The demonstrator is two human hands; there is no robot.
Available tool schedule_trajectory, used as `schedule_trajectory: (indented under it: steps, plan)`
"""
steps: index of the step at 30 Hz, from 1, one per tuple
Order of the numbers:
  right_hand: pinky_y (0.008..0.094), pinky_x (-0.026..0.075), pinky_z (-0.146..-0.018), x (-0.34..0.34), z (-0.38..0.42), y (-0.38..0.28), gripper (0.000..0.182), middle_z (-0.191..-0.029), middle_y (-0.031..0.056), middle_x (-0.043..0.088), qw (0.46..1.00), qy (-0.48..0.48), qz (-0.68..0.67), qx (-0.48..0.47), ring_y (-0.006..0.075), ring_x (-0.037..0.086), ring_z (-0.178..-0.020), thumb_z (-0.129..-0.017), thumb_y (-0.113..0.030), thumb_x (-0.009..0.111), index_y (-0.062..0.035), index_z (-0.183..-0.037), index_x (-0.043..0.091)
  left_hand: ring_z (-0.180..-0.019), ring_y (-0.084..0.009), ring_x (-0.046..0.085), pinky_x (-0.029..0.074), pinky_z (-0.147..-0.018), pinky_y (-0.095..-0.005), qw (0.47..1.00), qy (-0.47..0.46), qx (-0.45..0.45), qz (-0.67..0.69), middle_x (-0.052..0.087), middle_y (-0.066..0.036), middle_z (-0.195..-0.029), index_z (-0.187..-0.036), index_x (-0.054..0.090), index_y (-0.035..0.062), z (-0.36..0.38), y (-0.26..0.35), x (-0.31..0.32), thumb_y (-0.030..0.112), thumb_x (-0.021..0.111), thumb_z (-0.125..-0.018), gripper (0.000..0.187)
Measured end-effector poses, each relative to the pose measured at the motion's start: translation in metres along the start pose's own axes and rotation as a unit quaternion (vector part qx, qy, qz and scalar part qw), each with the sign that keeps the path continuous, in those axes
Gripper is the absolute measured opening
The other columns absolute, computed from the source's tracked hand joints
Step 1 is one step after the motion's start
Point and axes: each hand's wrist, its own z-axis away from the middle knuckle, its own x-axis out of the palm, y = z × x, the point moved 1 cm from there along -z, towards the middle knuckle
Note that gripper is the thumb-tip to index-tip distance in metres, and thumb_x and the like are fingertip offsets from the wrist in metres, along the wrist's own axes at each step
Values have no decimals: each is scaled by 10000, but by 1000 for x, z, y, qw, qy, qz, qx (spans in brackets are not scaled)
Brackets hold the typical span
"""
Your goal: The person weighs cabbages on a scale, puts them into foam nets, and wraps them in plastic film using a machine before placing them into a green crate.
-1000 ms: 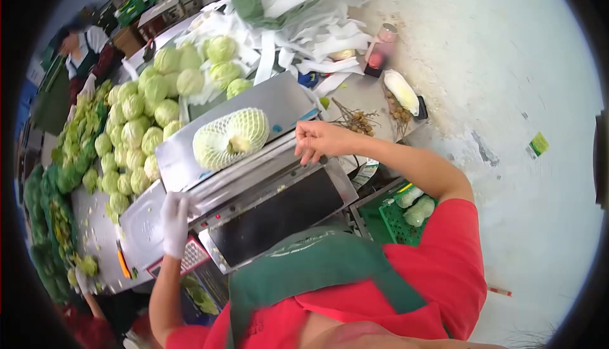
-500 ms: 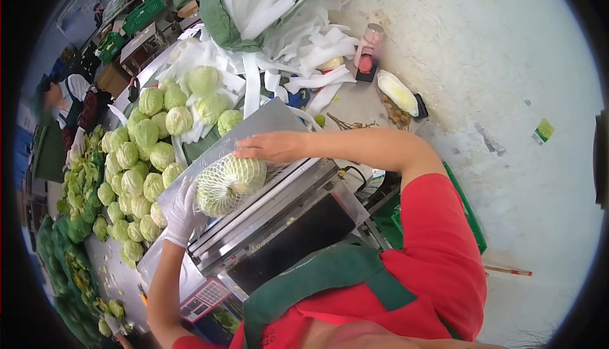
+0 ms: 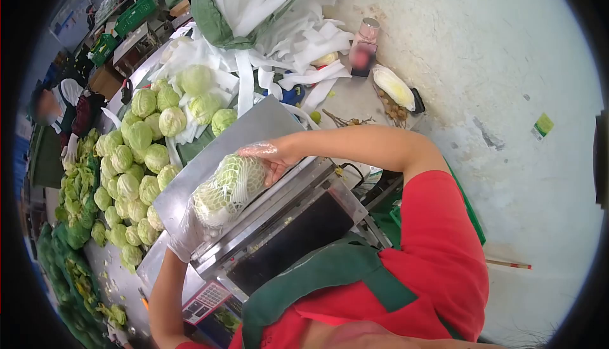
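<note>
We see the gloved left hand (image 3: 185, 233) and bare right hand (image 3: 271, 158) gripping a netted cabbage (image 3: 229, 186) under clear film on the steel wrapping machine (image 3: 254, 127), beside piled cabbages (image 3: 136, 152).

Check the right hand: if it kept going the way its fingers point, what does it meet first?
The right hand points left across the wrapper plate and already touches the netted cabbage. Past that, probably the loose cabbage pile, though depth is unclear.
</note>
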Motion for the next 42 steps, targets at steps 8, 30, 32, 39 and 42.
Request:
schedule_trajectory:
  steps: [8,30,32,39,42]
  plan:
    - [284,532,-653,-30,30,-1,454,-1191,163,544,565,268,687,-370,240,642,-856,-894,-291,539,-210,-1329,440,-1002,-297,600,514,-777,-373,826,219,-22,-519,573,-209,-1172,-1288,480,5,28,37,-36,271,606,-885,499]
    - [379,455,-922,51,59,32,916,-1200,153,531,800,57,391,-452,305,569,-1048,-695,-337,788,-147,-1422,265,-1172,-261,528,436,-991,-385,995,-5,-68,-73,471,-130,-1339,-1410,305,53,76,75,74,489,779,-686,969]
    - [381,485,-902,71,64,58,836,-1239,141,528,957,-172,108,-208,263,596,-1009,-783,-490,682,-127,-1419,278,-1178,-243,523,427,-1002,-393,971,-27,-200,130,484,-115,-1328,-1384,331,35,98,43,79,368,789,-695,892]
    - [355,556,-759,92,95,158,726,-1221,157,545,983,-128,-103,76,229,645,-830,-860,-631,494,-171,-1401,341,-1068,-291,581,414,-976,-387,936,-229,79,-256,635,-144,-1103,-1024,663,9,99,-4,141,73,735,-718,321]
    - [394,532,-827,84,93,177,694,-1305,141,487,977,-163,-120,68,255,622,-951,-881,-609,473,-215,-1425,302,-1137,-246,544,413,-990,-369,955,-237,1,-178,556,-110,-1256,-1233,527,28,118,-53,129,111,672,-797,466]
